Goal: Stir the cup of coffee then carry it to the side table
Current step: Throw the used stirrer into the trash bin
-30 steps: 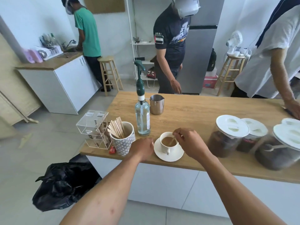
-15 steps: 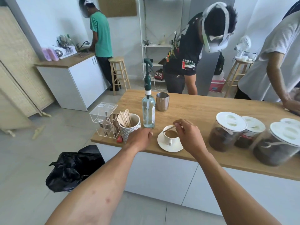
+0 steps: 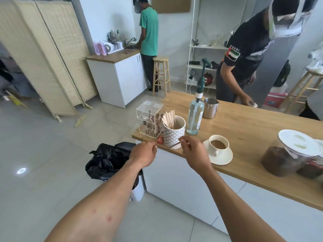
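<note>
A white cup of milky coffee (image 3: 218,144) stands on a white saucer (image 3: 224,157) near the front edge of the wooden counter (image 3: 244,130). My right hand (image 3: 194,151) is left of the cup, clear of it, pinching a thin wooden stir stick (image 3: 174,144) that points left. My left hand (image 3: 144,153) hovers at the counter's left corner, fingers curled with nothing visible in them. A patterned mug of wooden stir sticks (image 3: 173,131) sits just behind my hands.
A glass pump bottle (image 3: 195,117), a steel milk jug (image 3: 211,108) and a clear acrylic box (image 3: 150,118) stand behind. Lidded jars (image 3: 288,152) sit right. A black bin bag (image 3: 108,159) lies below the corner. Two people work beyond; stool (image 3: 160,74) and sink cabinet (image 3: 120,75) far back.
My right hand has lifted the stir stick out of the cup and moved left, away from it. My left hand left the saucer's side and shifted left. The view turned left.
</note>
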### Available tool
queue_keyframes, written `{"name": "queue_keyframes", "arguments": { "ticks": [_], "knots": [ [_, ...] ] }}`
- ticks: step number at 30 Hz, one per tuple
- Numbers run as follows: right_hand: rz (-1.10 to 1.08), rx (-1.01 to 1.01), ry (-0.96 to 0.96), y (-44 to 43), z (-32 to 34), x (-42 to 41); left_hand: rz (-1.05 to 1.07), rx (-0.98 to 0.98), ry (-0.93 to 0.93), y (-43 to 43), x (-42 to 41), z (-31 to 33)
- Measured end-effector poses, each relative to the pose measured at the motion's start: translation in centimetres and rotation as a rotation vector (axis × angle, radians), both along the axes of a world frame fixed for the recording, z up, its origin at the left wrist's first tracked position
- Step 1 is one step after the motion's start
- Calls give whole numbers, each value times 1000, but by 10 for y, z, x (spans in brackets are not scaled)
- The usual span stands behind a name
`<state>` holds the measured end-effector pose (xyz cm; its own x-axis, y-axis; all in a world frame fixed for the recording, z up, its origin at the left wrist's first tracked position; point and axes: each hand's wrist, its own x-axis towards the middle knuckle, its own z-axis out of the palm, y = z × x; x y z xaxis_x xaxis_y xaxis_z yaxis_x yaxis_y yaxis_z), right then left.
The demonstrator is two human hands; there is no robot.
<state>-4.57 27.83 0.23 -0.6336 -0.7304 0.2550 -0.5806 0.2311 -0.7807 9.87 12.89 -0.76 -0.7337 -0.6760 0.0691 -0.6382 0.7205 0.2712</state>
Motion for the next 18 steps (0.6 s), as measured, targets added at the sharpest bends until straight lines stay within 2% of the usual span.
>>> {"name": "queue_keyframes", "arguments": {
  "ticks": [8, 18],
  "knots": [
    [196, 79, -26, -92, -16, 46, 187, -3, 16, -66, 67, -16],
    [321, 184, -58, -221, -47, 87, 334, 67, -21, -181, 122, -60]
  ]
}}
